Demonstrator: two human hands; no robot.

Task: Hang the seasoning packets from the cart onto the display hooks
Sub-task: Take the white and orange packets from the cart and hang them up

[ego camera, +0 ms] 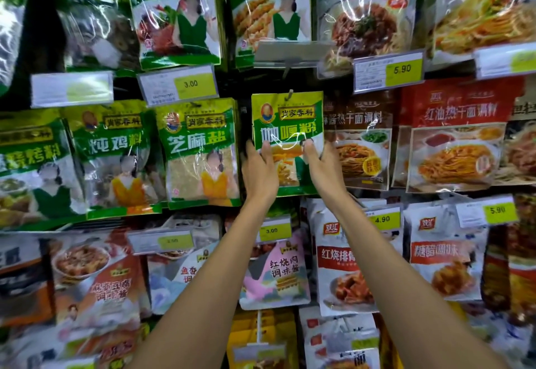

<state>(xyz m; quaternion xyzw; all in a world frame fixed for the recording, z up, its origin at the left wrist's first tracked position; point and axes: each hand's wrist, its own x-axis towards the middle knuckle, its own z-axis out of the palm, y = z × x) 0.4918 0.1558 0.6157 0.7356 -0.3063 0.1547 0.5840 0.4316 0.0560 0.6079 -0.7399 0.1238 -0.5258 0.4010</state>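
Green-and-yellow glossy plastic seasoning packet (pixel 287 125), held flat straight below the thin metal display hook (pixel 289 95), top hole seemingly just caught on the hook's tip. Below and left of the hook, left hand (pixel 259 169), grip closed on the packet's left edge, thumb on the front, fingers wrapped behind. Below and right of the hook, right hand (pixel 320 167), grip pinching the right edge the same way. Keep the packet upright and square; push evenly with both hands to slide the hole back along the hook without tearing it sideways. Mind the clear plastic price-tag holder (pixel 290 53) just above the hook and the green sesame-salt packet (pixel 200 151) left of the hook; avoid snagging either. Let go only once hanging freely.
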